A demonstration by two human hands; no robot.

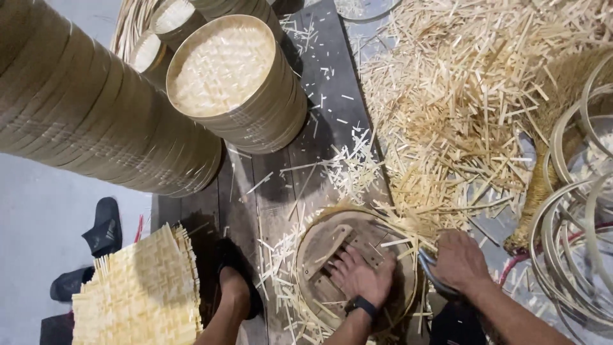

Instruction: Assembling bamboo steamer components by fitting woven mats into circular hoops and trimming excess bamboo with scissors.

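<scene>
My left hand [359, 276] presses flat inside a round bamboo tray [317, 244] that lies on dark wooden boards; a black watch sits on that wrist. My right hand [457, 260] grips the handles of metal shears [433, 276] at the tray's right rim, where woven bamboo strips stick out over the edge. Loose cut strips lie around the tray.
Tall stacks of round bamboo trays [237, 78] stand at the back left. A square woven bamboo mat [137, 292] lies at lower left beside black sandals [102, 230]. A big heap of bamboo offcuts [460, 96] fills the upper right; bamboo hoops [575, 243] pile at the right edge.
</scene>
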